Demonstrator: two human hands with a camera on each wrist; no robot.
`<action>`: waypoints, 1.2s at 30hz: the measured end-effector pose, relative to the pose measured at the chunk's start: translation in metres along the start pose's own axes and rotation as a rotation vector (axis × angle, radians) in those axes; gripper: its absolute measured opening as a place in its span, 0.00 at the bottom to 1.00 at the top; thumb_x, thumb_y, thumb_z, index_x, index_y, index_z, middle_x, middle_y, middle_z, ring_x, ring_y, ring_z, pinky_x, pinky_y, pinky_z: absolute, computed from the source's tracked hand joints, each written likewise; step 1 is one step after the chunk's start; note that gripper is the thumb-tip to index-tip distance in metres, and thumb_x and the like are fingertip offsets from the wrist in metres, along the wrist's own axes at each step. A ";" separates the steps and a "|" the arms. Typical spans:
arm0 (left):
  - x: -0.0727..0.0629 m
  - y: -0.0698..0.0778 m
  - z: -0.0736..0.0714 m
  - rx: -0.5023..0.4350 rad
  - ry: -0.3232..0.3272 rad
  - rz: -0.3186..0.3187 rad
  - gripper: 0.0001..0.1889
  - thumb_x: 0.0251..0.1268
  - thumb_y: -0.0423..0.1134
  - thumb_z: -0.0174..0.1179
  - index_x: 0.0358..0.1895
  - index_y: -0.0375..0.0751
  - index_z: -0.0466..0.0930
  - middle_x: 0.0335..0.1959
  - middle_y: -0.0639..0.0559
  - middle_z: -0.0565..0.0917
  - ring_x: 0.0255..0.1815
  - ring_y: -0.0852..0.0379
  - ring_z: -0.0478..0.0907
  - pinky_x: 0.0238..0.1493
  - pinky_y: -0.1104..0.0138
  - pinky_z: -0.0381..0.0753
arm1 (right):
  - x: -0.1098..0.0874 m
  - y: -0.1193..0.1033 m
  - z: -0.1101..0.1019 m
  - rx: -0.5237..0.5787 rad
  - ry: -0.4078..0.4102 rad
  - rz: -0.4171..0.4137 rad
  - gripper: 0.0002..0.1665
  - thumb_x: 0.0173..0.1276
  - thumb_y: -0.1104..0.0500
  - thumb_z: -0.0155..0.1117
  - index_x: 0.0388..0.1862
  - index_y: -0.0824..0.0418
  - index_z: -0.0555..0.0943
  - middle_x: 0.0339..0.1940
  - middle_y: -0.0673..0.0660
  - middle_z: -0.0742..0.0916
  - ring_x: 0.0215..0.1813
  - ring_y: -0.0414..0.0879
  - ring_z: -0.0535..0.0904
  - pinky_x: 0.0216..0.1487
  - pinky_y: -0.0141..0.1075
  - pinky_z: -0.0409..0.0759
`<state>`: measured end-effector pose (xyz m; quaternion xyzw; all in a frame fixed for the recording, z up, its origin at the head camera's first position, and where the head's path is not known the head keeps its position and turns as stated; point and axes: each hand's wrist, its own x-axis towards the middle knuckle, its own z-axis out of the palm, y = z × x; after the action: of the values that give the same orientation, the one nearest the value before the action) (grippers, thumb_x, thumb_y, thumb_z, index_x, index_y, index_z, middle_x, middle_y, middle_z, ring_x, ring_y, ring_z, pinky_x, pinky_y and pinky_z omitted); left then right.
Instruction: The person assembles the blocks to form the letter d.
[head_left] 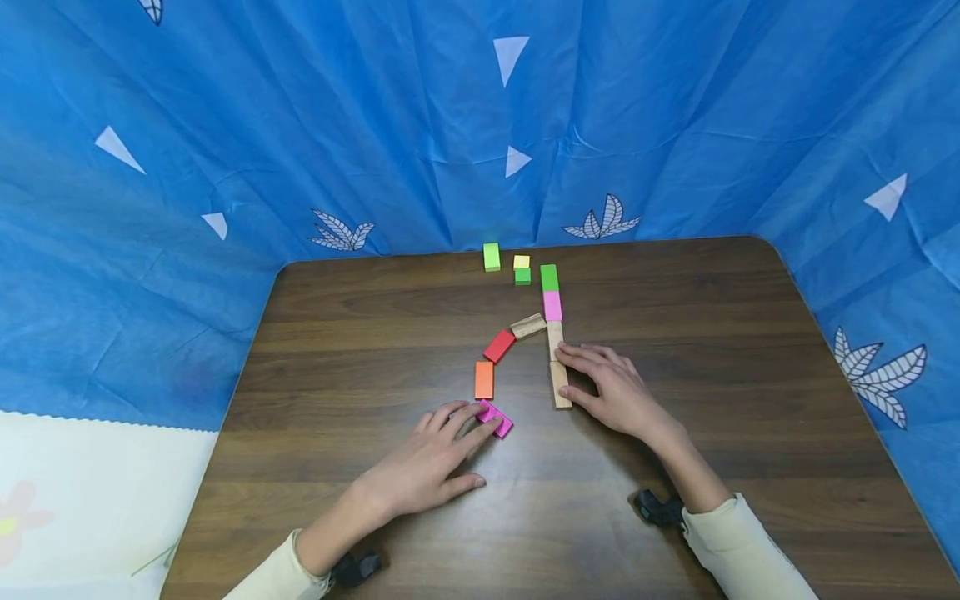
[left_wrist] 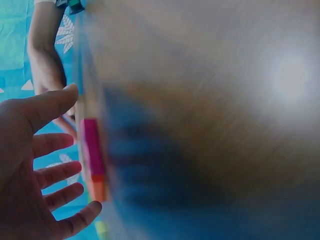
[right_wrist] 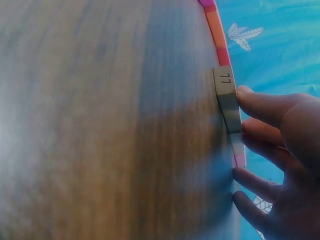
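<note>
My left hand (head_left: 423, 467) lies low over the table with its fingers spread. Its fingertips reach the magenta block (head_left: 497, 419), which lies slanted and partly covered; a tan piece shows between the fingers. My right hand (head_left: 618, 392) rests its thumb and index finger along two plain wooden blocks (head_left: 560, 385), laid end to end. In the right wrist view, the thumb touches the nearer wooden block (right_wrist: 227, 100), marked with digits. Beyond these, a pink block (head_left: 552, 306) and a green block (head_left: 549, 277) continue the straight row.
An orange block (head_left: 484, 380), a red block (head_left: 499, 345) and a tan wooden block (head_left: 528, 326) curve from the magenta block to the row. Farther back lie a light green block (head_left: 491, 257) and a yellow-topped green block (head_left: 522, 275). Blue curtain (head_left: 420, 125) surrounds the wooden table (head_left: 337, 350).
</note>
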<state>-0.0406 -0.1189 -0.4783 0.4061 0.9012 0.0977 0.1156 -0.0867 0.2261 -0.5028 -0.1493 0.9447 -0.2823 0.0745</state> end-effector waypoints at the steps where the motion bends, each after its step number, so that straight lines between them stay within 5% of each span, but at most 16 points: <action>1: 0.005 -0.003 -0.004 -0.019 -0.004 -0.002 0.42 0.75 0.64 0.64 0.87 0.59 0.60 0.86 0.48 0.64 0.84 0.43 0.62 0.78 0.44 0.71 | 0.000 0.000 0.000 0.002 0.001 0.003 0.37 0.78 0.44 0.69 0.82 0.49 0.73 0.85 0.54 0.75 0.83 0.63 0.67 0.76 0.71 0.63; 6: 0.044 -0.036 -0.037 -0.179 -0.004 -0.041 0.38 0.76 0.61 0.65 0.83 0.56 0.67 0.83 0.48 0.68 0.82 0.45 0.63 0.79 0.42 0.71 | 0.000 0.001 0.001 0.002 -0.002 0.005 0.38 0.78 0.44 0.69 0.83 0.49 0.72 0.85 0.54 0.74 0.83 0.63 0.66 0.76 0.71 0.63; 12: 0.134 -0.103 -0.076 -0.309 0.066 -0.149 0.35 0.79 0.56 0.62 0.83 0.50 0.67 0.82 0.45 0.69 0.82 0.44 0.65 0.82 0.43 0.68 | -0.001 0.003 0.000 0.002 0.013 0.011 0.37 0.78 0.44 0.69 0.82 0.48 0.73 0.84 0.54 0.75 0.83 0.63 0.67 0.75 0.73 0.63; 16: 0.192 -0.136 -0.084 -0.293 0.109 -0.241 0.34 0.80 0.54 0.61 0.81 0.43 0.68 0.78 0.41 0.72 0.80 0.42 0.68 0.82 0.46 0.68 | -0.001 0.002 0.000 0.011 0.012 0.008 0.37 0.78 0.44 0.70 0.82 0.48 0.73 0.84 0.53 0.75 0.83 0.63 0.67 0.75 0.75 0.61; 20: 0.230 -0.153 -0.083 -0.281 0.138 -0.381 0.34 0.79 0.54 0.62 0.79 0.39 0.69 0.73 0.40 0.75 0.74 0.42 0.73 0.76 0.46 0.73 | 0.000 0.000 0.000 0.018 0.002 0.005 0.38 0.77 0.45 0.70 0.82 0.48 0.73 0.85 0.52 0.75 0.83 0.62 0.67 0.76 0.74 0.62; 27: 0.255 -0.158 -0.074 -0.247 0.205 -0.577 0.34 0.73 0.57 0.68 0.73 0.41 0.74 0.67 0.41 0.77 0.66 0.40 0.76 0.66 0.45 0.79 | 0.003 -0.003 0.001 0.010 -0.009 0.005 0.38 0.77 0.43 0.70 0.82 0.46 0.73 0.85 0.51 0.74 0.83 0.61 0.67 0.75 0.70 0.64; 36: 0.267 -0.166 -0.066 -0.207 0.240 -0.535 0.33 0.66 0.58 0.74 0.64 0.38 0.78 0.56 0.41 0.81 0.56 0.44 0.79 0.60 0.50 0.81 | 0.002 -0.001 -0.001 0.009 -0.017 0.022 0.38 0.78 0.44 0.70 0.82 0.47 0.73 0.85 0.51 0.74 0.84 0.62 0.67 0.76 0.70 0.64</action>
<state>-0.3493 -0.0310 -0.4950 0.1261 0.9686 0.2025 0.0706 -0.0888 0.2257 -0.5014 -0.1409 0.9444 -0.2842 0.0864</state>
